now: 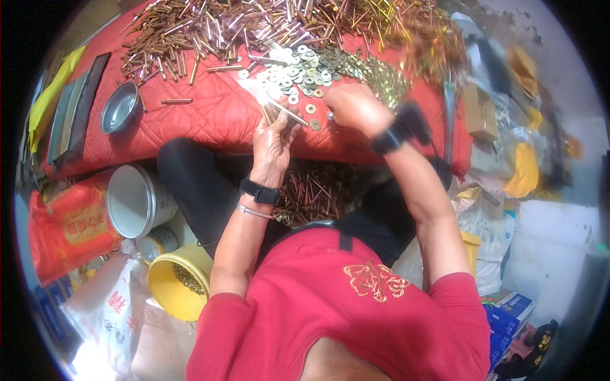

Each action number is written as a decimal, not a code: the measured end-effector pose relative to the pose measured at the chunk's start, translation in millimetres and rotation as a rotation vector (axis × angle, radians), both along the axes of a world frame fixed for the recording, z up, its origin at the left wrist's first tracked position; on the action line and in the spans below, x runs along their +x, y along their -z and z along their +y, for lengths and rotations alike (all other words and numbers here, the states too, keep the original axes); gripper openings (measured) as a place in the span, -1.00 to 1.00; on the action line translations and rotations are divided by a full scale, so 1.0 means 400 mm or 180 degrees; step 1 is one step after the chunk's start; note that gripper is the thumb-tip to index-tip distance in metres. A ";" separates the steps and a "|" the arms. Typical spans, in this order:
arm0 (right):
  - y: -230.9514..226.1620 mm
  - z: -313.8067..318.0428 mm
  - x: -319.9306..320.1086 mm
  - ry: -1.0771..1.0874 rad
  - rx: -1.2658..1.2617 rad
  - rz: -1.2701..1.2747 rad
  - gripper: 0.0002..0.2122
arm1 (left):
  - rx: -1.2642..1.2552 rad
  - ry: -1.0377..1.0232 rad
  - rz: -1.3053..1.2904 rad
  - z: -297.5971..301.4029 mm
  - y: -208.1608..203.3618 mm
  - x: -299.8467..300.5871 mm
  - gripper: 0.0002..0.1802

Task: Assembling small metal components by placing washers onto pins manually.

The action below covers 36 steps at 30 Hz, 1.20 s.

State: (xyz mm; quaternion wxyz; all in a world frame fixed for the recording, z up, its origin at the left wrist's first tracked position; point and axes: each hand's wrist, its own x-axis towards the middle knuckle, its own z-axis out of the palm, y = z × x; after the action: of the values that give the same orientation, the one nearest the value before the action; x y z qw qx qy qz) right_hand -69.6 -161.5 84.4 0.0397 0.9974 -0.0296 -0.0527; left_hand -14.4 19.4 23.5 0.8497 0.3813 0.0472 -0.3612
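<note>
Several slim metal rods (294,115) stick out of my left hand (273,143), which is closed around them at the near edge of a red quilted cover (210,120). To its right, my right hand (358,108) is curled with the fingers pressed together. Something small and shiny shows at its fingertips, too small to name. Just beyond both hands lies a heap of flat round washers (305,71), with a few loose ones between the hands. Small greenish-gold metal pieces (384,79), blurred, spread beyond my right hand.
A large pile of metal rods (222,32) covers the far side. A metal bowl (120,108) sits at the left. More rods (316,193) lie between my legs. Below left stand a white bucket (136,200) and a yellow bucket (181,282) with small brass-coloured parts.
</note>
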 end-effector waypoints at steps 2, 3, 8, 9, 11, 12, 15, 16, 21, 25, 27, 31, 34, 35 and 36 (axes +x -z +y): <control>-0.027 0.038 0.070 -0.0021 -0.0131 0.0495 -0.86 | 0.0009 -0.0017 -0.0013 0.000 0.006 0.002 -0.63; -0.050 0.044 0.089 -0.0054 -0.0159 0.0794 -0.85 | -0.0031 -0.0016 -0.0025 -0.003 0.003 0.004 -0.63; 0.001 -0.013 0.018 -0.0388 0.0169 0.0445 -0.85 | -0.0154 -0.0058 -0.0075 0.010 0.004 0.011 -0.64; 0.005 -0.019 -0.020 -0.0307 0.0468 0.0200 -0.86 | -0.0149 -0.0040 -0.0031 0.008 0.009 0.013 -0.64; 0.029 -0.025 -0.085 -0.0042 0.1269 -0.0479 -0.89 | -0.0131 -0.0094 0.0012 0.004 0.012 0.013 -0.64; 0.051 -0.041 -0.114 0.0236 0.1429 -0.0681 -0.87 | -0.0142 -0.0118 0.0005 -0.014 0.004 0.005 -0.65; 0.056 0.017 -0.162 0.0597 0.2775 -0.1513 -0.81 | -0.0218 -0.0253 0.0100 -0.031 0.014 0.003 -0.65; 0.024 0.047 -0.172 0.0817 0.3042 -0.1397 -0.79 | -0.0246 -0.0274 0.0145 -0.034 0.023 0.001 -0.65; 0.018 0.086 -0.176 0.1164 0.3367 -0.1471 -0.80 | -0.0358 -0.0068 -0.0018 -0.055 0.034 -0.010 -0.55; 0.026 0.081 -0.181 0.1114 0.3381 -0.1489 -0.81 | -0.0270 -0.0107 -0.0094 -0.065 0.018 -0.016 -0.54; 0.019 0.089 -0.182 0.1021 0.3305 -0.1501 -0.81 | -0.0283 -0.0159 -0.0151 -0.067 0.023 -0.020 -0.55; 0.027 0.093 -0.176 0.1308 0.3523 -0.1436 -0.79 | -0.0294 -0.0181 -0.0146 -0.057 0.023 -0.012 -0.83; 0.023 0.085 -0.173 0.1531 0.3810 -0.1403 -0.78 | -0.0379 -0.0228 0.0024 -0.063 0.014 -0.003 -0.83; 0.028 0.083 -0.173 0.1489 0.3755 -0.1387 -0.78 | -0.0432 -0.0170 -0.0017 -0.065 0.018 -0.008 -0.82; 0.028 0.085 -0.171 0.1445 0.3696 -0.1368 -0.78 | -0.0409 -0.0144 -0.0037 -0.066 0.020 -0.009 -0.81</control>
State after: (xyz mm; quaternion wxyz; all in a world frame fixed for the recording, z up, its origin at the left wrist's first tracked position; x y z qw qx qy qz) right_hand -138.0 -127.7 73.3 -0.5236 0.8140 -0.2132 0.1332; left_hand -18.0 -6.9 15.6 0.8806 0.3269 0.0276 -0.3420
